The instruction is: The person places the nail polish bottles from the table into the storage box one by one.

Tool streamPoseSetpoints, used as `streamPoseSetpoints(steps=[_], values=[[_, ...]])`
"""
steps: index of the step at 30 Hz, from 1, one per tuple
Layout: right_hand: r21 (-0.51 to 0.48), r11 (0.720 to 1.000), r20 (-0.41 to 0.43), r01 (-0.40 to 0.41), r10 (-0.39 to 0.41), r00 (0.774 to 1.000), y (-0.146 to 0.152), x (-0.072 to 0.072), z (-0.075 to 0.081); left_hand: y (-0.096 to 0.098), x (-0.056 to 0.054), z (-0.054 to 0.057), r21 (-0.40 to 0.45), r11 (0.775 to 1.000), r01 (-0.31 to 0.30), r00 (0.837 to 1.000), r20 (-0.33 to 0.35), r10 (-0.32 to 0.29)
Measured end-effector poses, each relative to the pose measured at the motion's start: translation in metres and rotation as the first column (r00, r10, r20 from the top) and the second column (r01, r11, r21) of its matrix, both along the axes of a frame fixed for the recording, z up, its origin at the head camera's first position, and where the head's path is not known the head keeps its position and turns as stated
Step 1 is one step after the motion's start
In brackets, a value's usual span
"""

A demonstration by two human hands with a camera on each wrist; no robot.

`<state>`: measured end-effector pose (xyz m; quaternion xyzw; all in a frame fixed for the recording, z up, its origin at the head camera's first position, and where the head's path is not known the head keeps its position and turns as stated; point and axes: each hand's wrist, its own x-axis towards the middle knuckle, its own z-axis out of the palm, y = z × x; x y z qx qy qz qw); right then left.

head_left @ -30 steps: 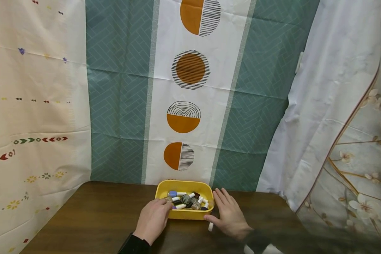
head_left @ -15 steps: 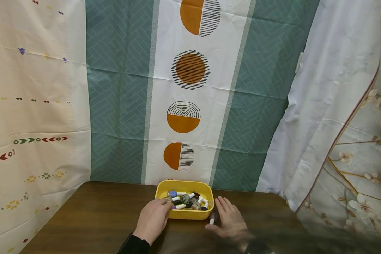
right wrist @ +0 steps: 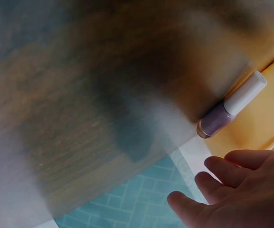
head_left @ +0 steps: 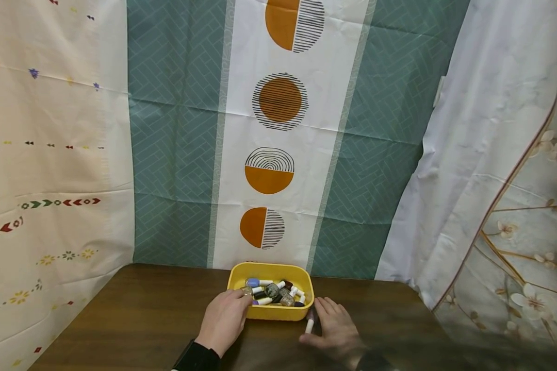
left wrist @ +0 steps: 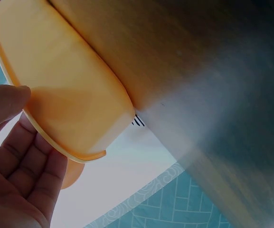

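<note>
A yellow plastic basket (head_left: 278, 314) stands near the table's back edge, with several nail polish bottles (head_left: 272, 291) lying loose inside. My left hand (head_left: 225, 320) grips its front left rim. In the left wrist view, the thumb (left wrist: 6, 100) lies on the outer wall and the other fingers are behind the rim. One nail polish bottle (right wrist: 230, 105), purple with a white cap, is on the table beside the basket's right end. My right hand (head_left: 336, 328) is just right of that bottle, its fingers extended and holding nothing; in the right wrist view it looks apart from the bottle.
The brown wooden table (head_left: 144, 319) ends at a hanging teal and white cloth (head_left: 176, 221) close behind the basket. A cream patterned cloth (head_left: 65, 180) hangs on the left, and white and floral curtains (head_left: 445, 190) on the right.
My right hand has drawn back toward me and off the basket's right end, uncovering more of the purple nail polish bottle. The left hand and basket stay in place.
</note>
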<state>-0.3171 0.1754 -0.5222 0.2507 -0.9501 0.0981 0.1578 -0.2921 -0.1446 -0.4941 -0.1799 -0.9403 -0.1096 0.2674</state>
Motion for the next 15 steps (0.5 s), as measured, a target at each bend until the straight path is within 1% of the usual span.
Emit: streamPoseSetpoints(steps=[6, 15], values=[[0.019, 1.0, -0.032, -0.012, 0.012, 0.999, 0.0019, 0.0005, -0.0023, 0.0008, 0.0008, 0.0015, 0.007, 1.0, 0.002, 1.0, -0.007, -0.002], [0.046, 0.999, -0.084, -0.026, 0.03, 0.996, 0.0056, -0.0043, -0.0074, 0.0003, 0.0008, 0.0004, 0.008, 1.0, 0.006, 1.0, -0.012, -0.006]])
